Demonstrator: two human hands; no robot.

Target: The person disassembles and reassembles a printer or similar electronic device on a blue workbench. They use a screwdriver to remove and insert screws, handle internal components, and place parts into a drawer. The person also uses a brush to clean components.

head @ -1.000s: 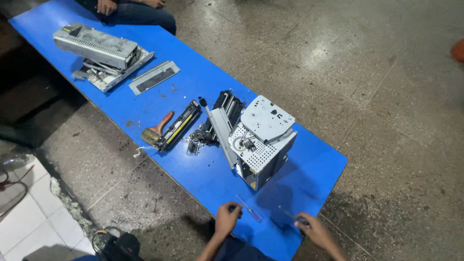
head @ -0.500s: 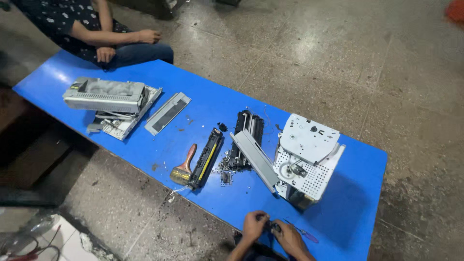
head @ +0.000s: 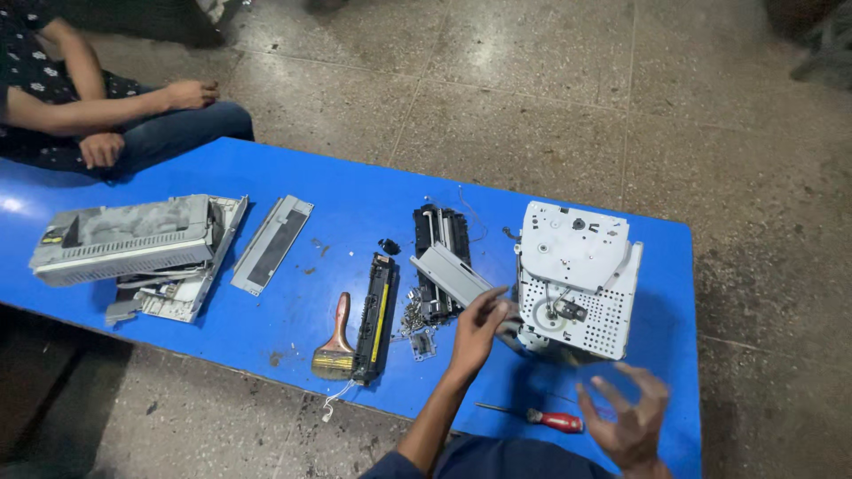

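A grey metal printer chassis (head: 577, 277) with a perforated side stands on the blue table (head: 355, 191). My left hand (head: 477, 326) is raised, fingers apart, beside the chassis and a grey flat bar (head: 450, 274) that leans on a black roller unit (head: 441, 239). My right hand (head: 628, 417) hovers open in front of the chassis, holding nothing. A red-handled screwdriver (head: 543, 417) lies on the table between my two hands.
A paintbrush (head: 336, 344) and a black-and-yellow cartridge strip (head: 376, 317) lie left of my hand, with loose screws (head: 412, 318) nearby. Grey printer covers (head: 133, 241) and a grey panel (head: 272, 243) sit at the left. Another person (head: 98, 106) sits beyond the table.
The view has swung closer and to the right. My hands, which were together at the table's near edge, have parted; the left has risen toward the chassis and the screwdriver now lies on the table.
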